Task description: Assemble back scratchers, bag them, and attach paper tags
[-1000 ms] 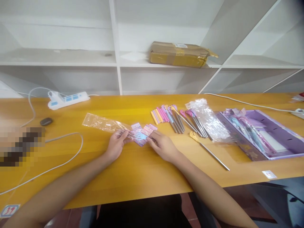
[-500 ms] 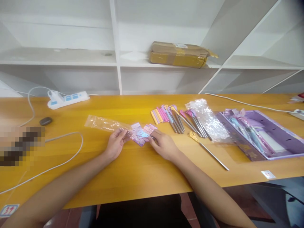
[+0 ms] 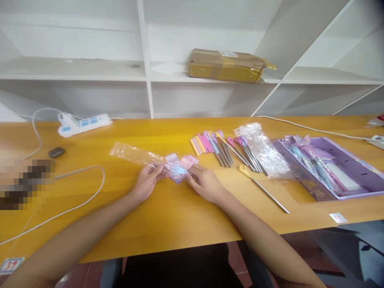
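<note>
My left hand is closed on the open end of a long clear plastic bag, which stretches away to the left. In my right hand is a back scratcher with a light blue claw head, pinched just behind the head. Its claw points left at the bag's mouth; I cannot tell whether the tips are inside. Pink and purple printed cards lie under the claw. To the right, a back scratcher with a yellow claw lies alone on the table.
Several back scratchers and coloured handle sleeves lie behind my right hand. Beside them is a pile of clear bags. A purple box holds packed pieces. A power strip and white cable are at left.
The view has shifted slightly. Both hands keep their grips in nearly the same place, and the blue claw still faces the bag's mouth.
</note>
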Tool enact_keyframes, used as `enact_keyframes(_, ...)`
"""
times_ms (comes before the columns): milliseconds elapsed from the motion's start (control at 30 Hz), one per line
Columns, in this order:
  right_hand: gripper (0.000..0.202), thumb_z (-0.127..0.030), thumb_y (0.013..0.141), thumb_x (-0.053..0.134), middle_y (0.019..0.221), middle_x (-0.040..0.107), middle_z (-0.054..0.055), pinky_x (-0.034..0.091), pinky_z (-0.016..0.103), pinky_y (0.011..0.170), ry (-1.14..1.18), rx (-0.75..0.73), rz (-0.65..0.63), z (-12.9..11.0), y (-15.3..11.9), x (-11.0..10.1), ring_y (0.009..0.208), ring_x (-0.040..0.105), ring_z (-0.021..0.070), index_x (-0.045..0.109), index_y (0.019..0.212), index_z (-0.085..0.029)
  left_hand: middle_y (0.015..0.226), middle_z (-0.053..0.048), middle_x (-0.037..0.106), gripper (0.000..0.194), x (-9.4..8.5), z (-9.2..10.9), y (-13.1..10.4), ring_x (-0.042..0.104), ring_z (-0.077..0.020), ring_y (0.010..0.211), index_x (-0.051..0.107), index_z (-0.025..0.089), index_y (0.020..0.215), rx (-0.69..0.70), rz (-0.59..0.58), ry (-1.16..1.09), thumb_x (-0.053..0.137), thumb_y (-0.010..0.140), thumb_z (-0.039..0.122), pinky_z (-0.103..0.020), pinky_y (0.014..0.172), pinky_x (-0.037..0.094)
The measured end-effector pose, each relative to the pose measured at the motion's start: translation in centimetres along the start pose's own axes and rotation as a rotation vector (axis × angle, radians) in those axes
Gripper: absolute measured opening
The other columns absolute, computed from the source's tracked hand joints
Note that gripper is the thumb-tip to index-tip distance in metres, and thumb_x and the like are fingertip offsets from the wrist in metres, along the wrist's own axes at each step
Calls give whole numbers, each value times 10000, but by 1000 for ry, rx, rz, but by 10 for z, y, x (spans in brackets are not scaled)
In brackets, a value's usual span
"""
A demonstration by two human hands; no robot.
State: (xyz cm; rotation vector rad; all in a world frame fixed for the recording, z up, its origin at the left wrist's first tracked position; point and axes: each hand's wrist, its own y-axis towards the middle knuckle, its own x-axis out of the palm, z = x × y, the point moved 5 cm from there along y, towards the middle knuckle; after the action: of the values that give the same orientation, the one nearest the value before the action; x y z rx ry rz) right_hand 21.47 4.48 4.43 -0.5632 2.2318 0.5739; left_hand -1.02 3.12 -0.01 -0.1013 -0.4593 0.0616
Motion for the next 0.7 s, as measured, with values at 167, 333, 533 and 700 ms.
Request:
enact_keyframes(167, 305, -385, 1081, 520, 1161, 674, 125, 522, 375, 885, -66, 66, -12, 2, 0, 1, 1008, 657, 259, 609, 1302, -195, 923, -77, 808, 387, 5, 0, -3, 776, -227, 809, 767, 159, 937, 23, -81, 129, 937, 787, 472, -362, 798, 643)
enact_keyframes(333, 621, -433, 1094, 473, 1329, 632, 174, 553, 417, 892, -54, 48, 4, 2, -3, 0, 1070, 672, 283, 281, 1629, -183, 940, -88, 818, 365, 5, -5, -3, 786, -241, 791, 767, 163, 969, 46, -144, 182, 892, 842, 483, -369, 788, 638)
enact_keyframes(533, 803, -476, 1089, 495, 1476, 539, 249, 585, 475, 927, -65, -10, -42, -3, -7, 6, 1172, 678, 333, 74, 1707, -182, 942, -98, 826, 347, 1, -9, -3, 796, -254, 830, 767, 168, 1041, 51, -176, 249, 823, 915, 486, -372, 819, 628)
enact_keyframes(700, 930, -488, 1070, 545, 1530, 482, 255, 595, 531, 973, -70, -115, -60, -10, -10, 12, 1267, 640, 364, -62, 1725, -224, 1013, -95, 820, 331, 6, -3, -6, 784, -248, 835, 786, 181, 1068, 71, -201, 290, 816, 917, 474, -372, 832, 624)
